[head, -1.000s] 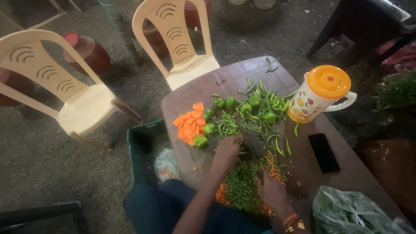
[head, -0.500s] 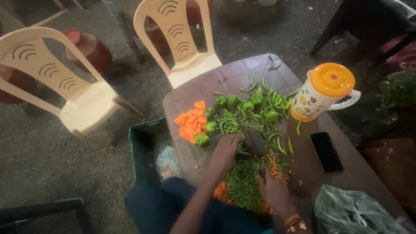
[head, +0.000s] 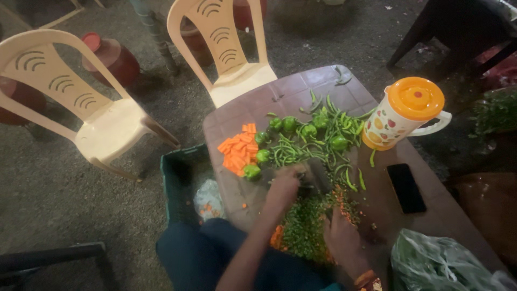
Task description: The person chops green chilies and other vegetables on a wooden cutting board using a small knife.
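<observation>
Beans are heaped beside the jug. Since half a second ago, little has shifted: the left hand is kept closed on some beans; the right hand, grip unclear, is kept over the chopped pile.

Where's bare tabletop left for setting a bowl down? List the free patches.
Free: the far end of the table, beyond the green beans; a strip between the black phone and the clear bag. Crowded: the middle, from carrot pieces to jug, and the chopped pile by both hands.
</observation>
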